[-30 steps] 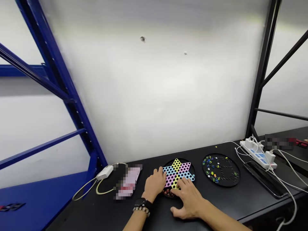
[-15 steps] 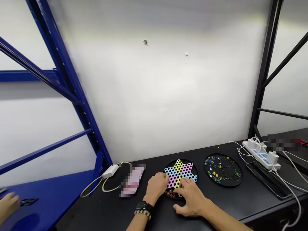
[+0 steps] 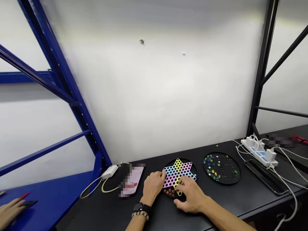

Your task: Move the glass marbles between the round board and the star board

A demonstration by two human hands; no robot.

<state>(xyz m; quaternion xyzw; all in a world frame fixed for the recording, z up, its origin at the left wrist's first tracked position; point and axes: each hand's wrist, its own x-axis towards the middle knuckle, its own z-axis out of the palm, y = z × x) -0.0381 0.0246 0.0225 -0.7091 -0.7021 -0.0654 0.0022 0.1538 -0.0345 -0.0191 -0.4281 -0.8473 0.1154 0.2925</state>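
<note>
A star-shaped Chinese checkers board in yellow, pink and blue, full of holes, sits in a round black tray. Reddish-brown marbles show in the tray's near compartment. At the board's left edge, my left hand is closed on it, fingers curled and thumb tip by the pink part. Over the near yellow point, my right hand is bent, with thumb and forefinger apart; no marble is visible between them. A second round black tray holds several coloured marbles on the right.
Left of the board lie a pink phone-shaped item and a white adapter with a cable. To the right are a dark phone and a power strip. Another person's hand rests at the blue table.
The view has shifted slightly. My right fingers have bent a little more over the near yellow point, while my left hand stays at the board's edge. A red item now shows by the other person's hand.
</note>
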